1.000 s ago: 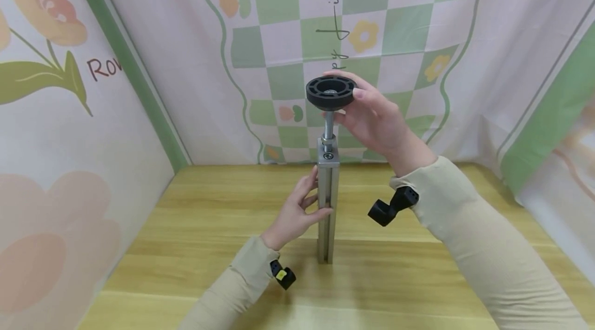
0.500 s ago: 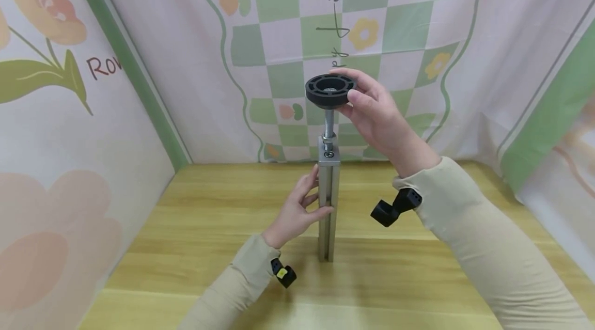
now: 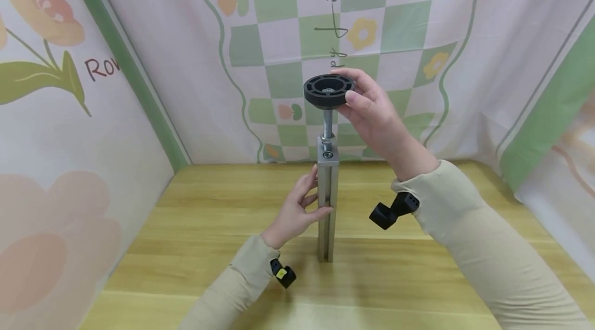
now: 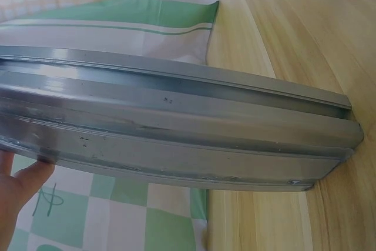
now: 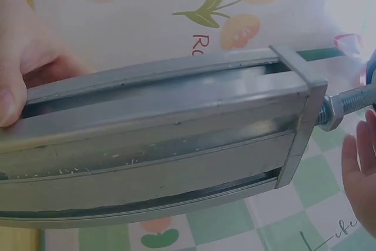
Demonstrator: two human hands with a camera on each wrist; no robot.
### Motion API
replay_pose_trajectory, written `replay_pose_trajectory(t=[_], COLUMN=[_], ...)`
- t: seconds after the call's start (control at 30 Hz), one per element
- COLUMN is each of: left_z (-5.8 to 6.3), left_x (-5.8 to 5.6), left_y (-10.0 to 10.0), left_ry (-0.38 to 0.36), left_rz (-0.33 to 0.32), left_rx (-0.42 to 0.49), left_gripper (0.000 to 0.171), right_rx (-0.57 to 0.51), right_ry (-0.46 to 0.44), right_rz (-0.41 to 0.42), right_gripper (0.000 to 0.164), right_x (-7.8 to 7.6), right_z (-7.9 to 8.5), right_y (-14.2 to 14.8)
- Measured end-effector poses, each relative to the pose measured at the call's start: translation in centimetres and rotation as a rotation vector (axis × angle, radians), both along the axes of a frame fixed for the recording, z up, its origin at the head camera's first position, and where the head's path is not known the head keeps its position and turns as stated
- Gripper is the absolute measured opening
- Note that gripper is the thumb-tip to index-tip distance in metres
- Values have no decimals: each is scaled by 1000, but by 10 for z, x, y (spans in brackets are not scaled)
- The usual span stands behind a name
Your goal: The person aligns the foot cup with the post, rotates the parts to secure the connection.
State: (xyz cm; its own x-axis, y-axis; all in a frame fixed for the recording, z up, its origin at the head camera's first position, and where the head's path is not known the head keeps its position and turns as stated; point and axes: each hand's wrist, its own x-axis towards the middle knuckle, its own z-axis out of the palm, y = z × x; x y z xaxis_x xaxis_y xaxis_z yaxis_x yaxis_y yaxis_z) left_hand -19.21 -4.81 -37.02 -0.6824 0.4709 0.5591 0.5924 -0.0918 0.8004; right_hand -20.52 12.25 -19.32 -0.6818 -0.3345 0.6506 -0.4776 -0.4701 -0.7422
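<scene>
A grooved aluminium profile stands upright on the table in the head view. Its top carries an end plate, and from that rises a threaded rod with a nut low on it. A round black levelling foot tops the rod, ribbed side up. My left hand holds the profile around mid-height, thumb across the front. With thumb and fingers, my right hand grips the foot's right rim. The left wrist view shows the profile's lower end at the tabletop.
Wood-grain table surrounds the profile. A checkered curtain hangs close behind, with printed curtain panels at both sides. Black camera mounts stick out from both sleeves.
My right thumb has shifted leftward along the near rim of the foot, and the hand has turned slightly with it. The left hand and the profile stay in place.
</scene>
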Motion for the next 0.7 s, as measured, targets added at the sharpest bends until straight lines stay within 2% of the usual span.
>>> replay_pose_trajectory(t=[0.2,0.4,0.53,0.7], left_z=[1,0,-1,-1], left_x=[1,0,0,0], left_y=[0,0,0,0], left_ry=[15,20,22,18], left_rz=[-2,-1,2,4], left_rx=[4,2,4,4], left_gripper=[98,103,104,103], right_rx=[-31,10,2,-21], right_ry=[-129,-81,-88,-91], right_rz=[125,295,397,443], right_gripper=[54,50,49,48], right_x=[-2,-6,-9,-13], right_z=[7,7,5,4], right_y=[-5,-3,0,-2])
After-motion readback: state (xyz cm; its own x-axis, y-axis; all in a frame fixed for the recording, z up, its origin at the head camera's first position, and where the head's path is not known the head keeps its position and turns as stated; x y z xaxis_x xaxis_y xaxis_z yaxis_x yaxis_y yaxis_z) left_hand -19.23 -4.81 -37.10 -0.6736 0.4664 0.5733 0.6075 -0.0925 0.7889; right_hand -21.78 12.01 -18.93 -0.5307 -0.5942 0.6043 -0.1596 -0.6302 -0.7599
